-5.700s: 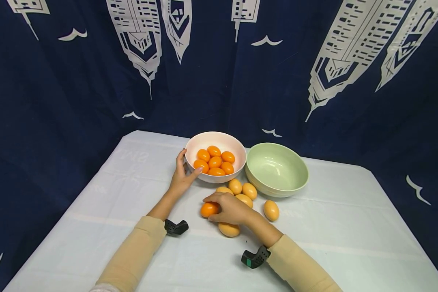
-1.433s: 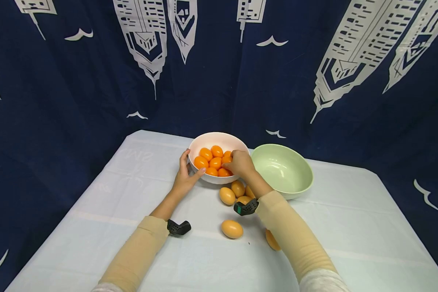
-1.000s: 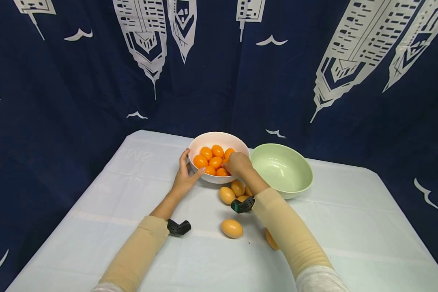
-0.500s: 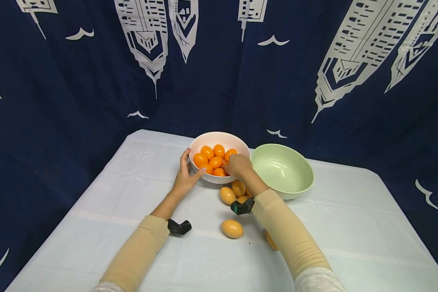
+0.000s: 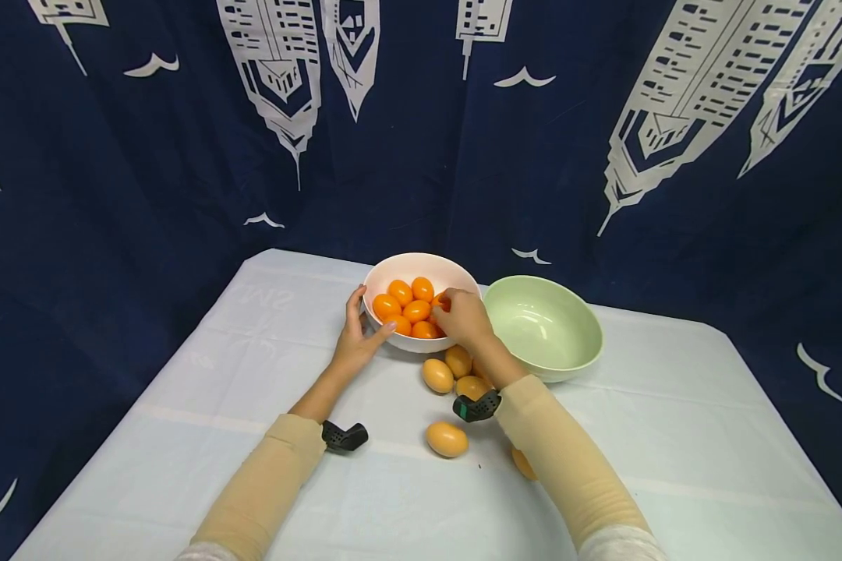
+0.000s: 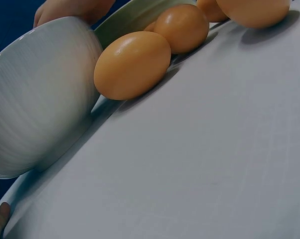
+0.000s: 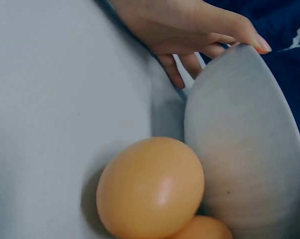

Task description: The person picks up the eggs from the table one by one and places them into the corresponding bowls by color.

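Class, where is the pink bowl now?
In the head view, the pink bowl is near the far edge of the table, left of the green bowl, with the left hand on its left side and the right hand across its right rim.

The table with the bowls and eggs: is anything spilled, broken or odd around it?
Nothing looks spilled, and the orange eggs and brown eggs show no visible cracks. Two oddities: the printed buildings on the blue backdrop point downward, as if upside down, and a dark speck marks the tablecloth.
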### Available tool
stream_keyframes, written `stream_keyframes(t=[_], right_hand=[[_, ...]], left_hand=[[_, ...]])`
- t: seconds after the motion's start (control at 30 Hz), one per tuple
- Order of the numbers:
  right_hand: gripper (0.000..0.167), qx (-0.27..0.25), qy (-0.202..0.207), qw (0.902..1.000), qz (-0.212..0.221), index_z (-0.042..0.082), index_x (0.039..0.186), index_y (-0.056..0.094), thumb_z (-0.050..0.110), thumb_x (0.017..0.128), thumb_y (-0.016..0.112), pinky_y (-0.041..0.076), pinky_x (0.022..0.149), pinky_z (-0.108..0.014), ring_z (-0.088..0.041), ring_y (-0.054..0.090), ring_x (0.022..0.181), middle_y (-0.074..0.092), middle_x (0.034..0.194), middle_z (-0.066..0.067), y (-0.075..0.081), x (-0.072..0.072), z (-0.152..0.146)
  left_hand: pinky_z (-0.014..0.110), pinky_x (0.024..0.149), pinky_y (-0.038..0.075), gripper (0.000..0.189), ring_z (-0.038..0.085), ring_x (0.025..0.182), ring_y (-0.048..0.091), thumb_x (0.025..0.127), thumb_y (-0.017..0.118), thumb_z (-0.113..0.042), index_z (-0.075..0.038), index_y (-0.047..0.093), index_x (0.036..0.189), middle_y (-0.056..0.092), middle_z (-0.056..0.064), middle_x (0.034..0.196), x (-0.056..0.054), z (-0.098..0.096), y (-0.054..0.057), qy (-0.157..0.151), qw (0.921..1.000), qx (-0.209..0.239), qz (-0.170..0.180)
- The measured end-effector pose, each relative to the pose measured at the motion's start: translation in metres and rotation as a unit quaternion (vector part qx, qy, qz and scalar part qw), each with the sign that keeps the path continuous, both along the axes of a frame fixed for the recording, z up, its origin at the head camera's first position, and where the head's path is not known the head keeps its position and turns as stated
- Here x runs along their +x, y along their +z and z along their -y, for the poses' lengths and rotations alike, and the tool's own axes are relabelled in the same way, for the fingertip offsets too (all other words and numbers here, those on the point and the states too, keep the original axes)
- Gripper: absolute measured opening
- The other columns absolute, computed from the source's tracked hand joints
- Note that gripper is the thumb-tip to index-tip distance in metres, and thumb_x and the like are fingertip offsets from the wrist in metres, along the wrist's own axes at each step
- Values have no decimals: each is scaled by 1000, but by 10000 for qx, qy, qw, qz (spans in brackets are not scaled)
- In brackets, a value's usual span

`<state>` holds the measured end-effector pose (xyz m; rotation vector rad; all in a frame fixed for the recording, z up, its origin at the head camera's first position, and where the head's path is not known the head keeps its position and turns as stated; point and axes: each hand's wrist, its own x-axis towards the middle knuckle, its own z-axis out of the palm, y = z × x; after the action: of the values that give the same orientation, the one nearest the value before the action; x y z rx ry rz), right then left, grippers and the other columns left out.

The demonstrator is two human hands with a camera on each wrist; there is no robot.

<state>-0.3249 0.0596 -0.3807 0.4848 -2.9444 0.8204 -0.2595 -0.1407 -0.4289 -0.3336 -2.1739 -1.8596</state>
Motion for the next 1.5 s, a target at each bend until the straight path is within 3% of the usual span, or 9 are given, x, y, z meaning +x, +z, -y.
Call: stream_keyframes(t=[0.17, 0.33, 0.5, 0.87, 1.17, 1.5], right_hand=[[28, -1009, 384, 9941, 98, -4, 115, 66, 14, 93, 60, 51, 92, -39, -30, 59, 99, 67, 106, -15, 3, 7, -12], [26, -1963, 526, 9784, 385, -6, 114, 65, 9, 93, 61, 52, 90, -38, -30, 62, 101, 66, 111, -17, 4, 14, -22], [25, -2475, 539, 9663, 461, -8, 112, 65, 8, 92, 62, 53, 90, -36, -29, 63, 101, 67, 110, -17, 5, 21, -31], [27, -2621, 395, 9606, 835, -8, 116, 63, 9, 95, 60, 50, 93, -35, -27, 60, 103, 66, 112, -17, 14, 30, -55], [26, -2219, 357, 9740, 275, -8, 112, 66, 9, 94, 61, 50, 91, -40, -32, 63, 100, 68, 110, -20, 23, 27, -76], [29, -2147, 77, 9763, 248, -7, 115, 65, 13, 94, 62, 48, 84, -27, -31, 63, 103, 67, 112, -20, 23, 29, -111]], left_hand=[[52, 113, 26, 80, 49, 136, 30, 93, 66, -11, 1, 12, 150, 6, 24, 159, 0, -1, 1, -7, 10000, -7, -13], [53, 112, 26, 79, 50, 136, 30, 93, 66, -10, 2, 12, 149, 4, 26, 159, 1, -1, 2, 30, 10000, -63, -57], [53, 112, 26, 79, 50, 136, 29, 93, 66, -10, 3, 12, 149, 3, 26, 159, 1, -3, 3, 51, 9999, -89, -52], [51, 114, 24, 79, 47, 138, 27, 93, 65, -12, 2, 12, 150, 3, 24, 160, 5, -4, 6, 54, 9999, -109, 66], [52, 113, 25, 79, 48, 137, 29, 93, 65, -13, 2, 11, 150, 4, 23, 160, 4, -3, 6, 39, 9999, -139, 53], [52, 113, 25, 79, 48, 137, 29, 93, 65, -12, 2, 12, 149, 5, 23, 160, 3, -3, 5, 107, 9998, -146, 75]])
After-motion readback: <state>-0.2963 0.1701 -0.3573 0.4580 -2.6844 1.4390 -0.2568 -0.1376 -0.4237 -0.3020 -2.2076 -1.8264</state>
